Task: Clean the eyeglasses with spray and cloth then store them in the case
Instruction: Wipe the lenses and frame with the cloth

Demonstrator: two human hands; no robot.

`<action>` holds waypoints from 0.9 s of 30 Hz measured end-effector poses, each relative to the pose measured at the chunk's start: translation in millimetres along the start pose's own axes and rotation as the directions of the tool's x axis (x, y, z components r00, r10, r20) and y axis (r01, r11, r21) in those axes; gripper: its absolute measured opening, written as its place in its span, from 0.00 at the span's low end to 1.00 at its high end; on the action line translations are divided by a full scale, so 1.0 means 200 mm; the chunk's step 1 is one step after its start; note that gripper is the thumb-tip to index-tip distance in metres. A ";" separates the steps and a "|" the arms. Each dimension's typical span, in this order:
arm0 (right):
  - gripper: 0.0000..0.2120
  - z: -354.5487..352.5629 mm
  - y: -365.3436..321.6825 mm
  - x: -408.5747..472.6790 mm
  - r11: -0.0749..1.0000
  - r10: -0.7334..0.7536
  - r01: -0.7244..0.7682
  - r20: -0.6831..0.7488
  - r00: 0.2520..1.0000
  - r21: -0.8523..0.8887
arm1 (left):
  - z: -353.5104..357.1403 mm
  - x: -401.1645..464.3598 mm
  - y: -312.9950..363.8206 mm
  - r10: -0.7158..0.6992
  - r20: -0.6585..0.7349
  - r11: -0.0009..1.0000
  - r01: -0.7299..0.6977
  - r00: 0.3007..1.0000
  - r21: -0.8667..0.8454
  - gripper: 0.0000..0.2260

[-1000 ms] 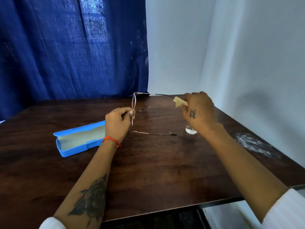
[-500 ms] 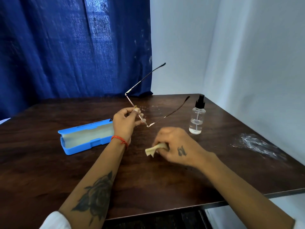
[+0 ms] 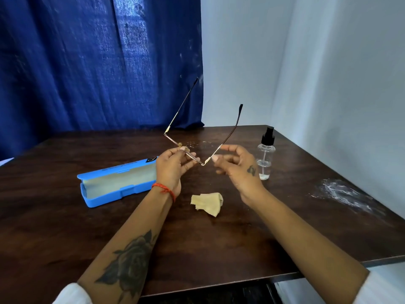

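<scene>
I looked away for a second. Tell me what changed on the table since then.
The right hand let go of the folded yellow cleaning cloth, which now lies on the dark wooden table, and rose to the thin metal-framed eyeglasses by one temple hinge. The left hand still holds the frame. The open blue case and clear spray bottle stayed put.
</scene>
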State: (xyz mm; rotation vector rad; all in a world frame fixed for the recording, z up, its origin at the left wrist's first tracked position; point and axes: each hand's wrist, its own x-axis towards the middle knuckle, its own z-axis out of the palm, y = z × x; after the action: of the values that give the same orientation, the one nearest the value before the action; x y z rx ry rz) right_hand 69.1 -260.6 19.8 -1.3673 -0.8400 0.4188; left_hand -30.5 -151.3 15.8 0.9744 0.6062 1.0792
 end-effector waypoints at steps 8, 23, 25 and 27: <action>0.14 0.01 0.02 0.04 0.986 -0.055 0.067 -0.077 0.995 0.154 | 0.02 -0.03 0.00 -0.009 0.086 1.000 0.008 0.996 0.003 0.05; 0.13 -0.16 0.00 0.08 0.983 -0.129 0.138 -0.077 0.989 0.123 | 0.00 -0.04 0.07 -0.014 0.202 1.000 0.010 0.979 0.020 0.15; 0.13 -0.17 0.00 0.09 0.983 -0.178 0.181 -0.064 0.982 0.044 | -0.01 -0.04 0.06 -0.003 0.203 0.999 -0.008 0.979 0.053 0.14; 0.15 -0.17 0.00 0.09 0.964 -0.248 0.245 -0.025 0.968 -0.106 | -0.02 -0.02 0.06 0.014 0.209 0.997 -0.031 0.978 0.077 0.12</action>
State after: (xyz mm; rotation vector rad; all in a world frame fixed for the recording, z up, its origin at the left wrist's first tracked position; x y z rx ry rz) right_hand 105.5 -271.9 24.3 -1.3390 -0.9978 0.1578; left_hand -41.3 -151.8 24.4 1.1498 0.4700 0.9636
